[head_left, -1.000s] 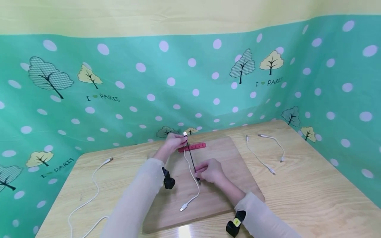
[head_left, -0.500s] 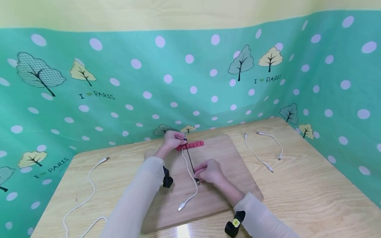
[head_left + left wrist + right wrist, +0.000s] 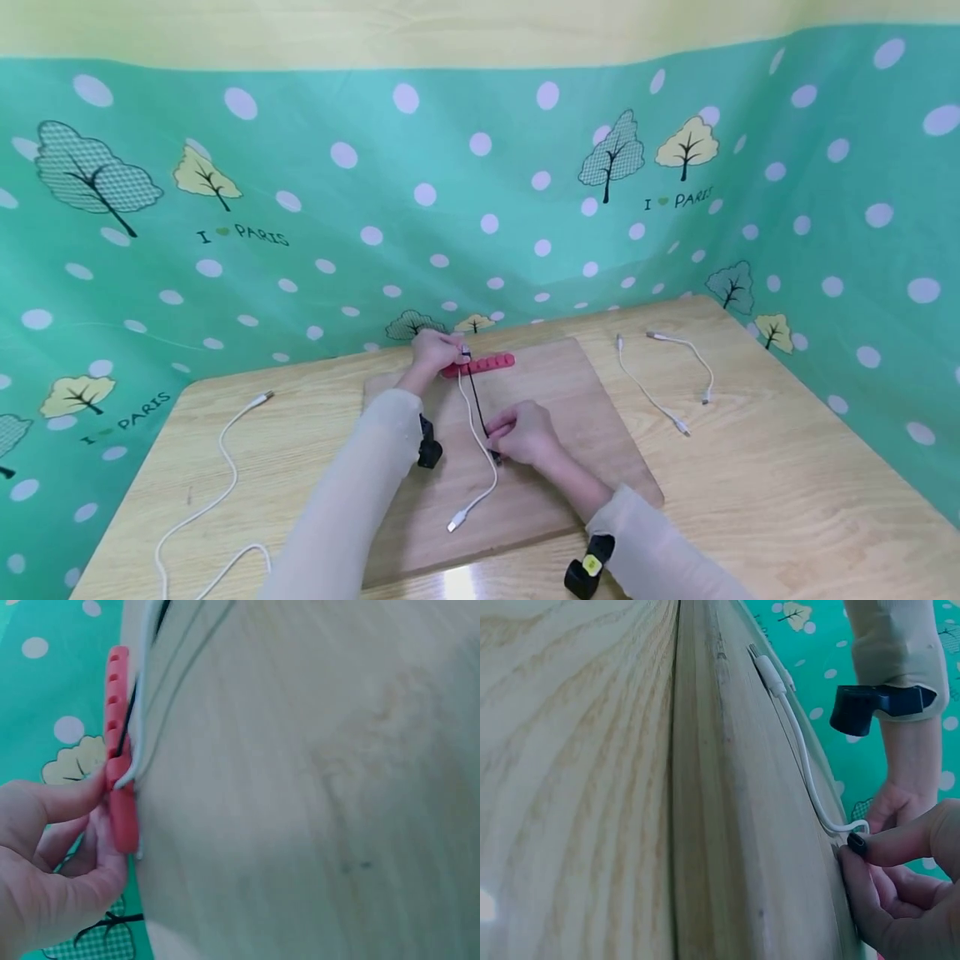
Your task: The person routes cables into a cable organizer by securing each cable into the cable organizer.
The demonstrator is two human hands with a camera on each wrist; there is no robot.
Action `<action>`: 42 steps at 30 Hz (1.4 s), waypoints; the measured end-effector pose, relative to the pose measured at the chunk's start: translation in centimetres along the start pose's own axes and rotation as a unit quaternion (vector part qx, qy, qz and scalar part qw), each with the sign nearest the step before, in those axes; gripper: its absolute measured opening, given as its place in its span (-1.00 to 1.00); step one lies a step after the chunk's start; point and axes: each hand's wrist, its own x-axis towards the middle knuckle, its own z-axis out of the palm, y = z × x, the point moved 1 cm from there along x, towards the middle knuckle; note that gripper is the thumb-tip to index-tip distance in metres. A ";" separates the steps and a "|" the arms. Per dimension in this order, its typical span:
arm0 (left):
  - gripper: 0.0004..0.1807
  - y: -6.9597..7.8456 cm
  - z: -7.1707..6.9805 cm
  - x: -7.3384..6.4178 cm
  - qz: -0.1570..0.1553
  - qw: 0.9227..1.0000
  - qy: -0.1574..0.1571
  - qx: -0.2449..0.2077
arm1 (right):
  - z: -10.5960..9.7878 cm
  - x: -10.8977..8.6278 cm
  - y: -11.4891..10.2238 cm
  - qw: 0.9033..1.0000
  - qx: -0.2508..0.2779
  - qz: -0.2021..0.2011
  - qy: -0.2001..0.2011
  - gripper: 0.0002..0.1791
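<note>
A red cable holder (image 3: 495, 362) with a row of slots lies near the back of the wooden board (image 3: 570, 400). My left hand (image 3: 433, 350) is at its left part, pinching the far end of a thin black cable (image 3: 476, 392) behind the holder. In the left wrist view the black cable (image 3: 127, 720) runs over one slot, beside a white cable (image 3: 138, 742) seated in the neighbouring one. My right hand (image 3: 528, 433) pinches the near end, its black plug (image 3: 856, 843) showing at the fingertips. The black cable is stretched straight between both hands. The white cable's plug (image 3: 457, 522) rests on the board.
On the table's left lies a long white cable (image 3: 225, 493). Two short white cables, one straighter (image 3: 648, 393) and one curved (image 3: 696, 354), lie right of the board. A green dotted cloth (image 3: 330, 200) hangs behind the table.
My left hand has lowered the far end of the black cable toward the red holder. The right hand keeps its pinch, nearly in place. The head view has shifted slightly.
</note>
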 end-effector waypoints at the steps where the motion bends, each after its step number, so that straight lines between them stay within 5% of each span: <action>1: -0.69 0.0 -0.1 -0.1 -0.004 1.000 0.000 0.006 | 0.1 -0.1 0.0 1.000 -0.003 -0.003 0.000 -0.81; 12: -0.61 0.1 -0.7 -1.3 0.057 0.998 0.020 0.026 | -0.2 -0.3 -0.7 0.997 -0.055 -0.043 0.030 -0.82; 17: -0.58 -0.3 -2.1 -1.5 0.054 0.998 0.023 0.000 | -0.7 -0.1 -1.3 0.999 -0.043 -0.029 0.014 -0.76; 27: -0.56 -2.2 -5.9 -2.3 0.042 0.999 0.006 0.001 | -0.4 0.3 -2.2 0.999 0.010 -0.017 -0.025 -0.72; 42: -0.50 -8.5 -14.1 -3.7 -0.007 0.998 0.032 0.061 | 2.4 -0.2 -4.3 0.994 0.061 -0.038 -0.082 -0.69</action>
